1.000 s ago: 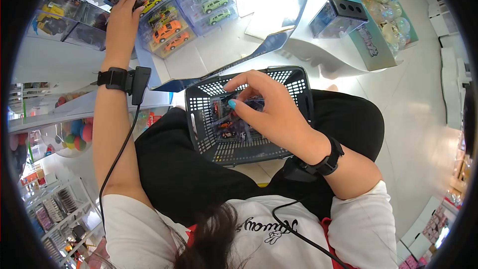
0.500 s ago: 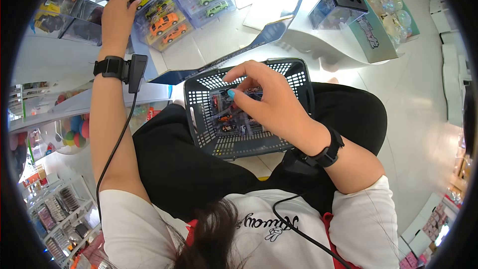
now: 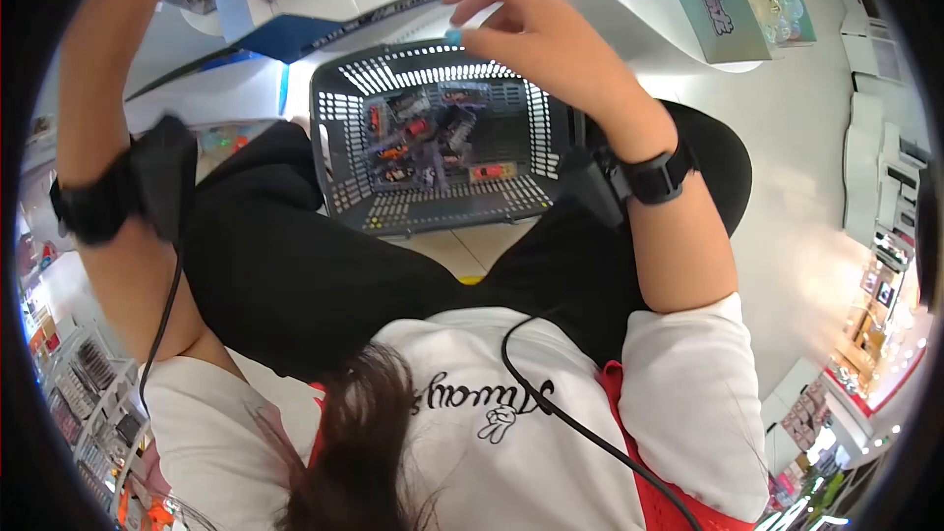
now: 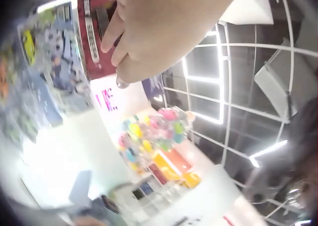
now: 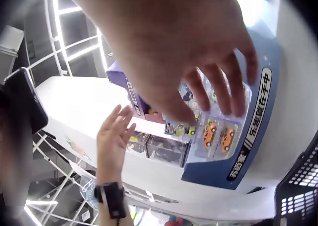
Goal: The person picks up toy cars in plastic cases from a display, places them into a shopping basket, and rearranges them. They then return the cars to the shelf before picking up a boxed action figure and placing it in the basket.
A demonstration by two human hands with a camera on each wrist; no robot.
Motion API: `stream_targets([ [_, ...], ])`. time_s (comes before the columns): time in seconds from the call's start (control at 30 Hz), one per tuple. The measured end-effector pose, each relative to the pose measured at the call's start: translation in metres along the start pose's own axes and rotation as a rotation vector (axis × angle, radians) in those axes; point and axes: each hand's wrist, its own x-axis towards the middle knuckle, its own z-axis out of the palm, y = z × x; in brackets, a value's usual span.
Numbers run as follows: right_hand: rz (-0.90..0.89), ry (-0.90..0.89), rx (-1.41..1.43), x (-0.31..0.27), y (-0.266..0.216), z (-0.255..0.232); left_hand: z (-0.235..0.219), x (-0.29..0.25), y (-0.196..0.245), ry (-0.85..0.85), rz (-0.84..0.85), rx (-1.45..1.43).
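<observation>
In the right wrist view, my left hand (image 5: 113, 141) is raised, fingers loosely spread and holding nothing, beside clear cases (image 5: 166, 150). Only the left arm shows in the head view; in the left wrist view that hand (image 4: 154, 27) is near a dark red box (image 4: 94, 37). My right hand (image 3: 551, 44), fingers bent and apart with nothing seen between them, hovers at the back rim of a dark basket (image 3: 506, 133). Several packaged toy cars (image 3: 393, 150) lie in the basket. Packaged orange cars (image 5: 209, 133) stand in the blue display box (image 5: 211, 174).
A green box of clear balls (image 3: 733, 15) stands at the back right. Colourful round items (image 4: 164, 126) lie farther along in the left wrist view. The basket sits between the person's legs, its back edge close to the display box's blue front panel (image 3: 295, 37).
The head view has shifted, so basket and display box appear higher. My left hand has left that view at the top. A red packaged car previously out of sight shows in the basket.
</observation>
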Motion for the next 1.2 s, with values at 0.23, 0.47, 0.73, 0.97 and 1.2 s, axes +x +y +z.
stream_targets([
  [0.23, 0.317, -0.852, -0.609, -0.035, 0.060, 0.040, 0.107, -0.096, 0.018, -0.821, -0.326, -0.109],
  [0.47, 0.506, -1.144, -0.572, -0.061, 0.184, 0.111, 0.216, -0.234, -0.126, -1.217, -0.623, 0.019],
  [0.73, 0.511, -0.762, -0.551, -0.052, 0.279, 0.176, 0.318, -0.315, -0.150, -0.767, -0.862, 0.063],
  [0.97, -0.017, -0.218, -0.969, -0.061, 0.297, 0.223, 0.353, -0.330, -0.128, -0.765, -0.581, 0.537],
  [1.2, 0.012, -0.550, -1.057, -0.063, 0.303, 0.211, 0.357, -0.332, -0.144, -0.769, -0.712, 0.463],
])
